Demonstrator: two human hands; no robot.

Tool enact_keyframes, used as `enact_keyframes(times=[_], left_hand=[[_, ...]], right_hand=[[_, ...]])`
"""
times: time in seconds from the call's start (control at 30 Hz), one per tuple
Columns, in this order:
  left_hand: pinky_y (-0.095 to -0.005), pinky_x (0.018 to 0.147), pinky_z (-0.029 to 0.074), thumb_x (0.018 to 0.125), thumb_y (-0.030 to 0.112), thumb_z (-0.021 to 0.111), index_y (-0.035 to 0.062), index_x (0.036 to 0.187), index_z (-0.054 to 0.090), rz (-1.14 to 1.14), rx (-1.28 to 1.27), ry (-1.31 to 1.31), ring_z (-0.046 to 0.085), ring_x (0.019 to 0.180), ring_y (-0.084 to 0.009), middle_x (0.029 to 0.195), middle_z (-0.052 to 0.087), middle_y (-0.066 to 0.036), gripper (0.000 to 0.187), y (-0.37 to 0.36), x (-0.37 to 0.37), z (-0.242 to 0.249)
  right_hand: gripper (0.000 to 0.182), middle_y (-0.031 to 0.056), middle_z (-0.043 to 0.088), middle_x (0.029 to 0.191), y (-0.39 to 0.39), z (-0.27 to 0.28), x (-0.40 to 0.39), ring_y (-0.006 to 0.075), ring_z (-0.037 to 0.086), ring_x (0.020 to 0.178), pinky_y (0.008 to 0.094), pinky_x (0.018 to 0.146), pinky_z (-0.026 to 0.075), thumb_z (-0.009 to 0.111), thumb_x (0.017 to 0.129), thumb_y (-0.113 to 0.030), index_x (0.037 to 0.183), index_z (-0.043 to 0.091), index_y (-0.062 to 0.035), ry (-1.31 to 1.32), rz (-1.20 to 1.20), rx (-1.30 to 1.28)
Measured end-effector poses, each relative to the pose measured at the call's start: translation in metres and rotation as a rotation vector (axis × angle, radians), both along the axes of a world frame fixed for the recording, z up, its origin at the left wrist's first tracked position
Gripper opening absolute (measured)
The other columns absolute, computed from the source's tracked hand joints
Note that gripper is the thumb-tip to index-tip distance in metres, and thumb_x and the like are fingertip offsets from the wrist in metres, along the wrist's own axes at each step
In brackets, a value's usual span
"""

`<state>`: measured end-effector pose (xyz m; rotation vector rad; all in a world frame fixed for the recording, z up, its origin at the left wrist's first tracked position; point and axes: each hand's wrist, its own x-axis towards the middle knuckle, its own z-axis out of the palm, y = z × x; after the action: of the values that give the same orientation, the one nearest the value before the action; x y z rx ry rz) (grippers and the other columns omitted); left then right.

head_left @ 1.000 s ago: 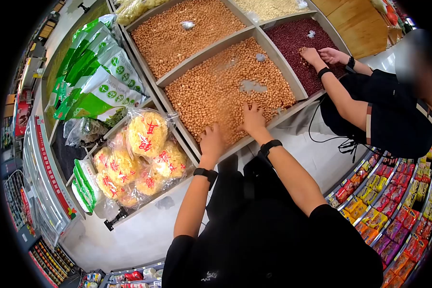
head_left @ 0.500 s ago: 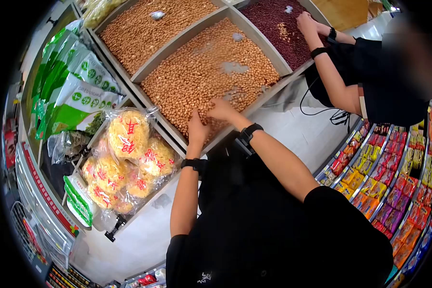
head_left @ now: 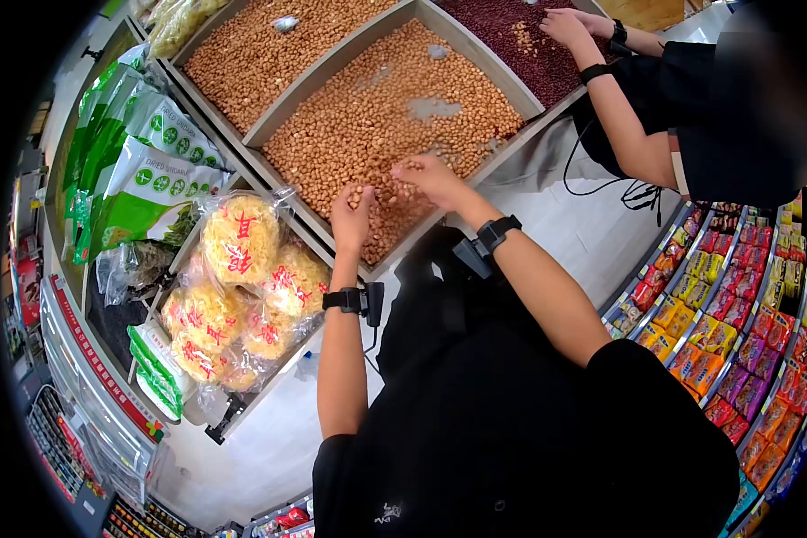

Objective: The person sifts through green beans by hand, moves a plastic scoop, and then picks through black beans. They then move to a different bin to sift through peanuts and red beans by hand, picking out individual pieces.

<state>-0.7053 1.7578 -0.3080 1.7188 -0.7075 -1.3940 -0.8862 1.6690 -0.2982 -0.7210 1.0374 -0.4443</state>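
Both hands have come up off the heap, each scooping pale tan peanuts.

The left hand (head_left: 350, 215) is cupped around a few of the loose tan peanuts (head_left: 394, 117), the right hand (head_left: 429, 177) curled over more; a second ago both lay flat in the grey divided bin (head_left: 381, 40). Left of the left hand sit crinkly bags of yellow dried fungus (head_left: 242, 287). Beyond the right hand, a co-worker's hands (head_left: 569, 25) sort dark red beans (head_left: 502, 36); nothing blocks the way.

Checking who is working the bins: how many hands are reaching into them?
4: left hand and right hand over the tan peanut bin; co-worker's two hands in the dark red bean bin.
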Motion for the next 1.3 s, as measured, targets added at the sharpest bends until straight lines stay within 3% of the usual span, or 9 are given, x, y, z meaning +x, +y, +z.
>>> enact_keyframes(times=[0.13, 0.27, 0.5, 0.6, 0.7, 0.97, 1.1, 1.17, 1.3], left_hand=[[-0.0272, 0.04, 0.04, 0.102, 0.038, 0.063, 0.0031, 0.1, 0.066, 0.128, -0.099, -0.013, 0.054, 0.048, -0.0104, 0.067, 0.061, -0.002, 0.035, 0.002, 0.004, -0.003], [-0.0228, 0.055, 0.045, 0.105, 0.039, 0.057, 0.0003, 0.098, 0.063, 0.082, -0.088, -0.187, 0.054, 0.062, -0.0068, 0.076, 0.06, 0.0, 0.04, 0.006, -0.002, -0.002], [-0.0239, 0.047, 0.044, 0.102, 0.019, 0.062, 0.0088, 0.105, 0.063, 0.053, -0.119, -0.087, 0.055, 0.056, -0.0076, 0.075, 0.06, 0.0, 0.01, 0.009, 0.001, -0.017], [-0.0251, 0.053, 0.048, 0.099, 0.008, 0.063, 0.0081, 0.107, 0.064, -0.073, -0.267, -0.351, 0.06, 0.062, -0.0089, 0.08, 0.064, -0.001, 0.009, 0.013, 0.021, -0.06], [-0.0281, 0.064, 0.054, 0.093, -0.002, 0.063, 0.0019, 0.103, 0.066, -0.153, -0.422, -0.596, 0.067, 0.073, -0.0132, 0.089, 0.068, -0.005, 0.011, 0.012, 0.013, -0.043], [-0.0275, 0.058, 0.053, 0.098, 0.005, 0.063, 0.0014, 0.105, 0.066, -0.039, -0.402, -0.465, 0.066, 0.067, -0.0114, 0.085, 0.069, -0.006, 0.009, 0.001, -0.004, -0.006], [-0.0265, 0.054, 0.049, 0.101, 0.019, 0.063, 0.0013, 0.095, 0.069, -0.047, -0.266, -0.337, 0.06, 0.06, -0.0098, 0.073, 0.066, -0.004, 0.02, -0.005, -0.006, -0.012], [-0.032, 0.054, 0.046, 0.103, 0.03, 0.059, -0.0001, 0.083, 0.068, -0.14, -0.2, -0.635, 0.06, 0.059, -0.0143, 0.066, 0.063, -0.009, 0.037, -0.004, 0.0, -0.006], [-0.0406, 0.059, 0.043, 0.101, 0.033, 0.063, -0.004, 0.076, 0.061, -0.127, -0.227, -0.754, 0.054, 0.058, -0.0232, 0.058, 0.052, -0.012, 0.044, -0.007, -0.003, 0.019]], right_hand=[[0.018, 0.0002, 0.068, 0.086, -0.013, 0.001, -0.01, 0.0084, 0.065, 0.071, 0.0266, 0.054, 0.053, 0.068, 0.099, -0.027, 0.104, 0.069, -0.0101, 0.117, -0.133, -0.245], [0.026, 0.0009, 0.068, 0.084, -0.021, 0.01, -0.03, 0.0114, 0.066, 0.069, 0.0255, 0.054, 0.052, 0.063, 0.101, -0.034, 0.099, 0.068, -0.0088, -0.076, -0.286, -0.053], [0.026, 0.0021, 0.064, 0.078, -0.016, -0.003, -0.028, 0.0099, 0.057, 0.054, 0.0242, 0.041, 0.044, 0.074, 0.094, -0.03, 0.102, 0.066, -0.0065, 0.021, -0.376, -0.013], [0.026, 0.0044, 0.064, 0.084, -0.009, 0.004, -0.025, 0.0142, 0.064, 0.067, 0.029, 0.056, 0.055, 0.074, 0.093, -0.026, 0.104, 0.065, -0.0038, -0.096, -0.371, -0.027], [0.019, 0.0061, 0.065, 0.089, -0.01, -0.018, -0.027, 0.0162, 0.066, 0.079, 0.0314, 0.066, 0.059, 0.07, 0.095, -0.017, 0.106, 0.064, -0.0023, 0.0, -0.394, -0.114], [0.016, 0.0082, 0.069, 0.089, -0.009, -0.022, -0.028, 0.0173, 0.068, 0.077, 0.0296, 0.062, 0.057, 0.065, 0.098, -0.012, 0.11, 0.063, -0.0011, -0.083, -0.262, -0.109], [0.02, 0.0069, 0.067, 0.084, -0.007, -0.015, -0.029, 0.014, 0.065, 0.069, 0.0272, 0.057, 0.053, 0.068, 0.098, -0.017, 0.111, 0.063, -0.0019, -0.117, -0.35, -0.156], [0.021, 0.0041, 0.062, 0.073, -0.007, -0.015, -0.024, 0.0116, 0.058, 0.057, 0.0258, 0.05, 0.045, 0.067, 0.1, -0.022, 0.105, 0.064, -0.002, -0.067, -0.332, -0.091], [0.027, 0.0019, 0.063, 0.079, -0.009, -0.01, -0.025, 0.0049, 0.042, 0.047, 0.0234, 0.038, 0.027, 0.064, 0.101, -0.034, 0.098, 0.062, -0.007, 0.092, -0.201, -0.141]])
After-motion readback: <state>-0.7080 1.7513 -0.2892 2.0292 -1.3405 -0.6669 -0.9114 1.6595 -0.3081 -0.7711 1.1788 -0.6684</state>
